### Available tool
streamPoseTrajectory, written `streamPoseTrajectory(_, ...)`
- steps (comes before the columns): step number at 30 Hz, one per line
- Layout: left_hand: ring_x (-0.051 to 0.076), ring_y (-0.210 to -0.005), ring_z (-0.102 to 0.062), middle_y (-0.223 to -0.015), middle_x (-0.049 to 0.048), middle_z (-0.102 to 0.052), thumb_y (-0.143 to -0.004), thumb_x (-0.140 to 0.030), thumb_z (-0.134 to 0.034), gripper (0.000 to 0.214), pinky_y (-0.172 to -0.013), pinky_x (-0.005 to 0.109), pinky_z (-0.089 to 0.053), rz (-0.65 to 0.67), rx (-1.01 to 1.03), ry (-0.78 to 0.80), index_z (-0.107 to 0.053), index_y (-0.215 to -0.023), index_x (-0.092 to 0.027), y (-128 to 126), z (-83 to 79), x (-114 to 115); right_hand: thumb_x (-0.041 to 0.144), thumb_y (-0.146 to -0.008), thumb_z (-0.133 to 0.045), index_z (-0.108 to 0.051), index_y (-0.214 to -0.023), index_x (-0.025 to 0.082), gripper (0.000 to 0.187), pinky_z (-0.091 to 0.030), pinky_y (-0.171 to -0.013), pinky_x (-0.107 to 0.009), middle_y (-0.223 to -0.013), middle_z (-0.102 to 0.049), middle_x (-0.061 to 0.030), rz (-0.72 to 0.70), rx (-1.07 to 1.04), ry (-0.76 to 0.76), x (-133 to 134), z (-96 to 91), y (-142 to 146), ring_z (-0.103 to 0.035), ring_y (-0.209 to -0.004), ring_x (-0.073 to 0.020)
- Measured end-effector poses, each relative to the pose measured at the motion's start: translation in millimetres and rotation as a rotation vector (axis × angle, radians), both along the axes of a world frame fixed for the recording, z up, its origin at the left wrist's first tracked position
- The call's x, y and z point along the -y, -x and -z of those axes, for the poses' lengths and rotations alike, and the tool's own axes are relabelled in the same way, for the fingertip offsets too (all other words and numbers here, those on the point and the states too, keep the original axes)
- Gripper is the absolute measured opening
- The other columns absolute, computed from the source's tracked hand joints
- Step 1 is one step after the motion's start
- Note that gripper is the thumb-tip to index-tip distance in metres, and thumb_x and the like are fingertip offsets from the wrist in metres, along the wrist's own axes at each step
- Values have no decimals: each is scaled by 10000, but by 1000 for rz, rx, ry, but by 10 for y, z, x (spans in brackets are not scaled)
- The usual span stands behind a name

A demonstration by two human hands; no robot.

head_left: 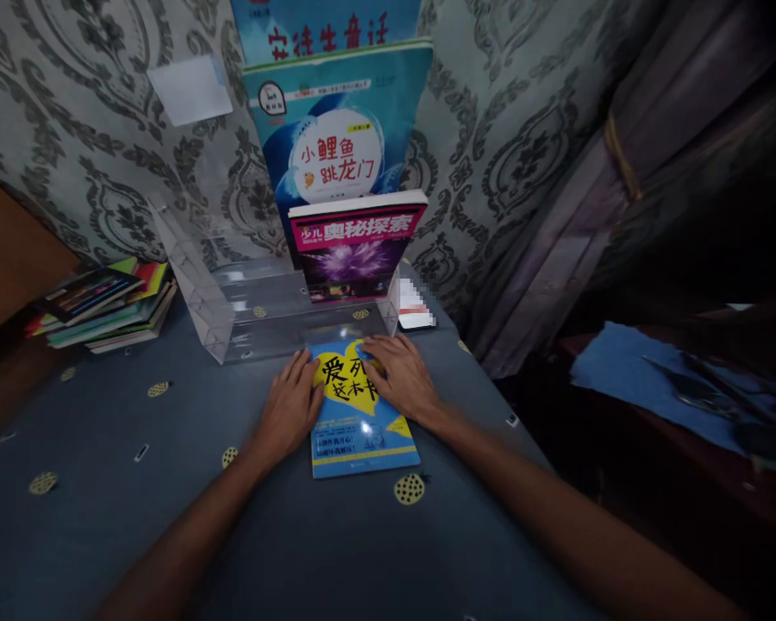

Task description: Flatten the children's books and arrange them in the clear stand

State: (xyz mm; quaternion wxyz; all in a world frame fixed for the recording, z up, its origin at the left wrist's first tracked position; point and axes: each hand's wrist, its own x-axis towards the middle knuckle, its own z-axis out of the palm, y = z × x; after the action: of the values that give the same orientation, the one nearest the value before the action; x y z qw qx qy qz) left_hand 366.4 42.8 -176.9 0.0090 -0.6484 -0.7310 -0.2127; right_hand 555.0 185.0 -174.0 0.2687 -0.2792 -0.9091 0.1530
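A blue book with a yellow heart on its cover lies flat on the blue-grey tablecloth, just in front of a clear acrylic stand. My left hand rests palm down on the book's left edge, fingers stretched flat. My right hand lies flat over the book's upper right part, fingers spread. In the stand a pink and purple book stands upright, with a larger teal book behind it and another blue one at the top.
A stack of colourful books lies at the left on the table. Patterned wallpaper backs the stand, with a white note stuck on it. A curtain hangs at the right, beside a dark side table with a blue cloth.
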Motion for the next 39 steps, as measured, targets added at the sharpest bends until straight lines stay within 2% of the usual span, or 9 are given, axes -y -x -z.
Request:
streamPoseTrajectory(4,305,-1442,-432,-1536,177,-500,-1015,-301,-403,403,-1137,535,-411,23,-25,25,-551,-1355,-146,36,-43,2,231,-933,-539,-699,-1187,170,306,-341,-1164,-550,-1282,-719,-142,8,-1,3,-12,0,17,-614,-1254,-305)
streamPoseTrajectory(7,326,-1430,-435,-1489,170,-548,-1002,-307,-439,367,-1130,559,-402,27,-97,42,-579,-1312,-169,33,-147,-12,238,-936,-544,-709,-1159,194,281,-373,-1136,-549,-1275,-725,-124,-5,-26,28,-47,-5,3,-630,-1229,-304)
streamPoseTrajectory(11,341,-1314,-533,-1374,171,-621,-987,-255,-447,306,-1112,588,-396,71,-181,81,-622,-1223,-169,-61,-300,-118,208,-945,-523,-714,-1170,186,296,-458,-1073,-471,-1254,-739,-100,-44,-71,89,-122,-4,-31,-647,-1195,-272)
streamPoseTrajectory(14,300,-1266,-568,-1364,168,-614,-981,-227,-444,345,-1106,514,-433,236,-121,71,-613,-1271,-149,-187,-333,-237,175,-940,-520,-717,-1186,155,316,-467,-1074,-431,-1243,-744,-97,-73,-102,118,-175,10,-41,-649,-1183,-255)
streamPoseTrajectory(17,288,-1319,-534,-1401,154,-593,-990,-247,-454,373,-1135,500,-411,422,-69,56,-615,-1315,-161,-330,-321,-286,139,-929,-520,-718,-1193,131,330,-465,-1079,-412,-1238,-745,-101,-90,-127,133,-212,35,-41,-646,-1180,-244)
streamPoseTrajectory(25,276,-1342,-514,-1409,93,-617,-1019,-274,-455,352,-1163,539,-359,757,-30,133,-670,-1297,-257,-654,-388,12,115,-940,-518,-706,-1220,211,350,-462,-1091,-420,-1280,-721,-40,-89,-110,141,-241,72,-55,-602,-1222,-219)
streamPoseTrajectory(30,298,-1333,-519,-1380,111,-637,-1020,-286,-476,341,-1164,577,-349,779,-76,93,-670,-1296,-235,-733,-352,81,110,-942,-523,-693,-1233,169,342,-445,-1104,-417,-1288,-713,-65,-81,-83,125,-226,64,-51,-587,-1228,-228)
streamPoseTrajectory(35,300,-1351,-508,-1399,103,-625,-1019,-290,-475,343,-1181,596,-331,777,-85,133,-661,-1306,-255,-737,-333,70,125,-957,-512,-685,-1236,188,334,-439,-1099,-432,-1297,-705,-58,-77,-70,118,-210,57,-54,-577,-1233,-237)
streamPoseTrajectory(39,288,-1366,-502,-1422,97,-613,-1031,-298,-462,338,-1184,582,-336,779,-179,128,-641,-1315,-259,-743,-322,93,125,-955,-515,-683,-1234,181,331,-431,-1093,-424,-1303,-704,-67,-74,-60,113,-210,69,-54,-574,-1234,-237)
